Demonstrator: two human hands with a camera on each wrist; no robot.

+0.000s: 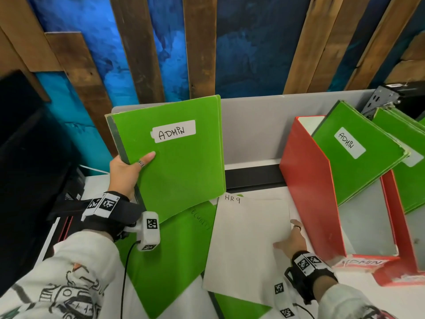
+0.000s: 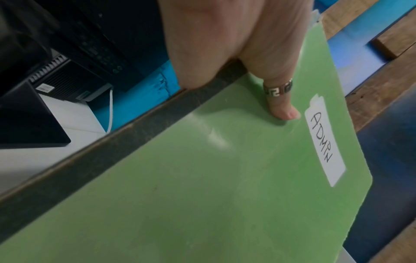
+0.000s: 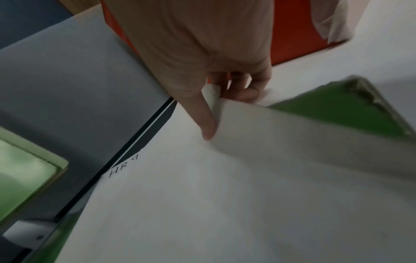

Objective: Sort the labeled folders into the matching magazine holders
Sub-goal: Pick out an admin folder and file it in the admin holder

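My left hand (image 1: 128, 166) grips a green folder labeled ADMIN (image 1: 181, 157) by its dark spine and holds it upright above the desk; in the left wrist view the thumb (image 2: 281, 106) presses on the cover of the folder (image 2: 225, 178) beside the label. My right hand (image 1: 293, 238) pinches the right edge of a white sheet marked HR9 (image 1: 248, 245); in the right wrist view the sheet's edge (image 3: 247, 160) is lifted between thumb and fingers (image 3: 207, 128). A red magazine holder tagged ADMIN (image 1: 308, 185) at the right holds another green ADMIN folder (image 1: 354, 153).
Green folders (image 1: 174, 261) lie flat on the desk under the white sheet. A second red holder (image 1: 395, 268) with more green folders (image 1: 411, 169) stands at the far right. A grey partition (image 1: 253, 127) runs behind the desk. Dark equipment (image 1: 27, 157) sits at the left.
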